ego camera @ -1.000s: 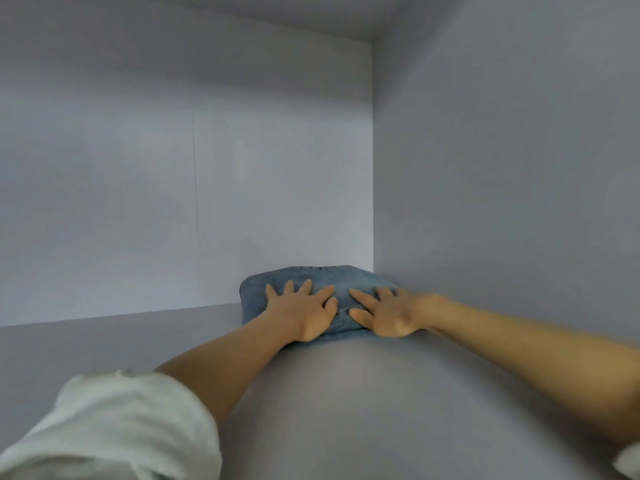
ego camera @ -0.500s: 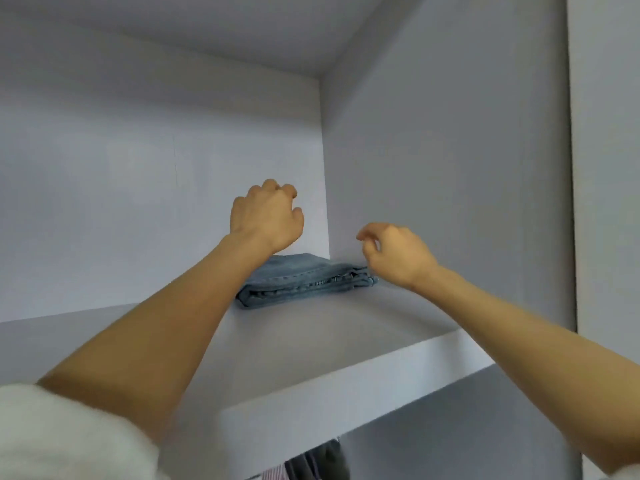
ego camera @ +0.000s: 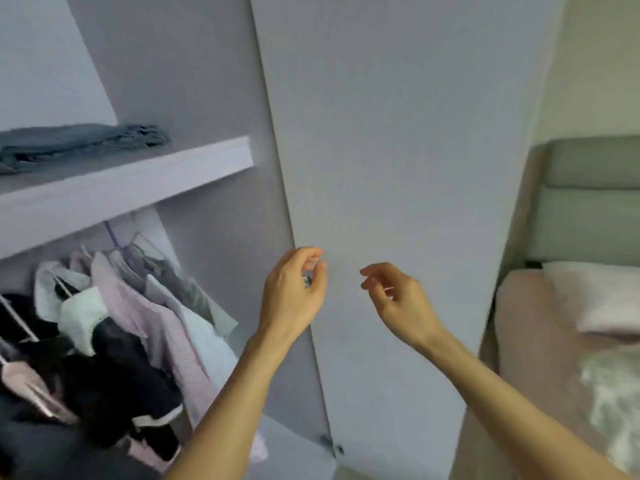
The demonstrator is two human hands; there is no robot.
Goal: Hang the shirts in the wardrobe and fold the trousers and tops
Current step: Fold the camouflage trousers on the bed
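Folded blue jeans (ego camera: pixel 79 142) lie on the wardrobe's upper shelf (ego camera: pixel 131 183) at the left. Below the shelf, several shirts (ego camera: pixel 145 306) in pink, white and dark cloth hang on hangers. My left hand (ego camera: pixel 292 294) hovers in front of the wardrobe door's edge, fingers loosely curled, holding nothing. My right hand (ego camera: pixel 398 301) hangs beside it in front of the door, fingers relaxed and empty. Both hands are well clear of the jeans.
The open pale wardrobe door (ego camera: pixel 398 150) fills the middle of the view. A bed (ego camera: pixel 571 341) with a pink cover, a pillow and a green headboard (ego camera: pixel 592 202) stands at the right.
Both hands have left the jeans and drawn back down and right, out of the shelf. My view has swung right and down, showing the door, hanging shirts and bed.
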